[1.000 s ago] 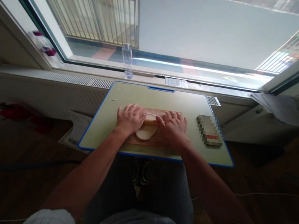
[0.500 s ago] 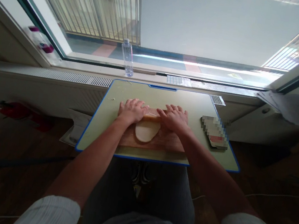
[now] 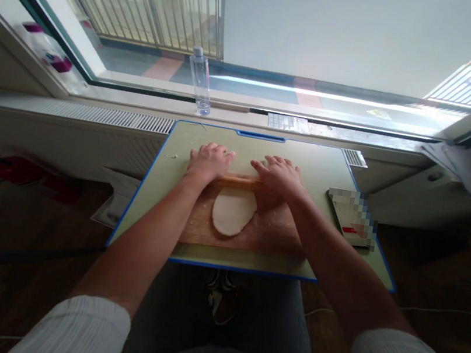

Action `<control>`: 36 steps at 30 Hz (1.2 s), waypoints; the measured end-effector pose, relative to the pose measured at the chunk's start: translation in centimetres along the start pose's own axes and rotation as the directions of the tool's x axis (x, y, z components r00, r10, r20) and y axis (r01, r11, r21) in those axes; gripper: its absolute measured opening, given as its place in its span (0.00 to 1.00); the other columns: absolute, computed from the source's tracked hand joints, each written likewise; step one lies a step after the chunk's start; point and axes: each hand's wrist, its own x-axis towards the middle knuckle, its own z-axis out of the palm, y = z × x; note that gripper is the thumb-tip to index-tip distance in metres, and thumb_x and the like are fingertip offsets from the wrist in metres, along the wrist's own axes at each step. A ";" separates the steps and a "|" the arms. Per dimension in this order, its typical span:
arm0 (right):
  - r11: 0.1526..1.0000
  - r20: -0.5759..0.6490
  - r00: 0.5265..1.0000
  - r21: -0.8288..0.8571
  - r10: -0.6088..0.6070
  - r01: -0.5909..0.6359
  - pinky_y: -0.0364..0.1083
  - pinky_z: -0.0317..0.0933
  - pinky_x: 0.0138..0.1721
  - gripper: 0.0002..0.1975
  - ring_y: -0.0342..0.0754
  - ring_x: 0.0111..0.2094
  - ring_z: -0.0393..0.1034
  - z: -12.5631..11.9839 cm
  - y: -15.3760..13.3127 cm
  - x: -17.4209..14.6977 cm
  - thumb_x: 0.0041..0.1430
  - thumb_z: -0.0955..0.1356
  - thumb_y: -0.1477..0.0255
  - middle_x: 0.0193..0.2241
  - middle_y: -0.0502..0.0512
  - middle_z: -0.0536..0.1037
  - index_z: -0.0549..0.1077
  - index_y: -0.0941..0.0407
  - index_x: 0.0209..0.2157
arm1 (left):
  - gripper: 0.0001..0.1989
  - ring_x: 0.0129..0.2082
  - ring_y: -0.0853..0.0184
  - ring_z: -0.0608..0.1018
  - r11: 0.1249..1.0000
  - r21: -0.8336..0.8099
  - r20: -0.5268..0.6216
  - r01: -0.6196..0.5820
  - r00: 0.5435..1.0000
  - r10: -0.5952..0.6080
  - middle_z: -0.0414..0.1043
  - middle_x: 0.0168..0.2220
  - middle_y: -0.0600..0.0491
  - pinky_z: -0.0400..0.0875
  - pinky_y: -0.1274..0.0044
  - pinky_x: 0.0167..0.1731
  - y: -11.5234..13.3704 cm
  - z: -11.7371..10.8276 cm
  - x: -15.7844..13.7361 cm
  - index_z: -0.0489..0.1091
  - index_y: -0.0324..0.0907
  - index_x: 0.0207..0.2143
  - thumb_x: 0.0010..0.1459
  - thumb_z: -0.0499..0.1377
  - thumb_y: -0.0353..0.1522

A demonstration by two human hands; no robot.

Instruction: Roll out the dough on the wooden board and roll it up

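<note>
A wooden rolling pin [image 3: 239,182] lies crosswise near the far edge of a wooden board [image 3: 271,235]. My left hand [image 3: 210,162] rests over its left end, palm down, fingers stretched forward and not wrapped round it. Over the right end lies my right hand [image 3: 278,174], also palm down with fingers spread. Both hands hide the ends of the pin. A flat, rounded sheet of pale dough [image 3: 233,214] lies on the board just on my side of the pin, its right edge slightly uneven.
The board is on a pale green table [image 3: 163,189] with a blue rim. A pixelated phone-like object [image 3: 347,217] lies at its right side. Dough crumbs [image 3: 174,157] dot the left. On the windowsill stands a clear bottle [image 3: 200,83]; another bottle [image 3: 48,48] is farther left.
Both hands and the rolling pin have moved away from me, toward the board's far edge. More of the dough shows now. The view has shifted slightly.
</note>
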 end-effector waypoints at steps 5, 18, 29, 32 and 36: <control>0.994 -0.002 0.999 0.093 0.054 -0.054 0.69 0.50 0.71 0.39 0.66 0.71 0.59 0.0 -0.1 0.9 0.73 0.57 0.41 0.73 0.64 0.68 0.72 0.52 0.69 | 0.28 0.66 0.47 0.73 1.000 -0.012 -0.010 0.010 1.000 -0.010 0.74 0.66 0.41 0.63 0.51 0.68 0.0 0.0 1.0 0.77 0.47 0.60 0.73 0.46 0.49; 0.994 -0.035 0.997 0.097 0.063 -0.059 0.66 0.52 0.71 0.38 0.65 0.70 0.61 0.2 -0.2 -0.4 0.73 0.59 0.41 0.71 0.63 0.70 0.74 0.53 0.67 | 0.27 0.65 0.47 0.73 0.999 0.007 -0.045 -0.036 0.998 0.037 0.75 0.65 0.43 0.62 0.52 0.68 0.1 -0.1 -0.4 0.78 0.48 0.59 0.73 0.48 0.50; 0.998 -0.044 0.998 0.037 0.047 -0.045 0.67 0.51 0.71 0.39 0.65 0.71 0.60 0.0 -0.7 -3.3 0.73 0.58 0.41 0.72 0.61 0.69 0.71 0.51 0.70 | 0.25 0.66 0.48 0.72 0.998 0.028 -0.051 -0.055 0.997 0.057 0.74 0.67 0.47 0.61 0.52 0.68 0.0 0.2 -2.7 0.77 0.53 0.59 0.72 0.49 0.50; 0.999 -0.055 0.998 0.022 0.041 -0.040 0.68 0.50 0.71 0.39 0.66 0.71 0.59 0.2 -0.8 -4.0 0.73 0.58 0.41 0.72 0.61 0.69 0.70 0.51 0.71 | 0.25 0.67 0.48 0.71 0.997 0.022 -0.059 -0.067 0.996 0.068 0.73 0.68 0.47 0.61 0.51 0.69 -0.1 0.3 -3.4 0.77 0.54 0.60 0.72 0.49 0.50; 0.999 -0.065 0.997 -0.011 0.042 -0.043 0.69 0.50 0.71 0.39 0.66 0.71 0.59 0.4 -1.1 -5.0 0.73 0.58 0.42 0.72 0.61 0.68 0.69 0.52 0.72 | 0.25 0.68 0.49 0.70 0.997 0.024 -0.077 -0.073 0.994 0.075 0.71 0.70 0.49 0.58 0.51 0.70 -0.2 0.5 -4.4 0.76 0.55 0.62 0.72 0.49 0.49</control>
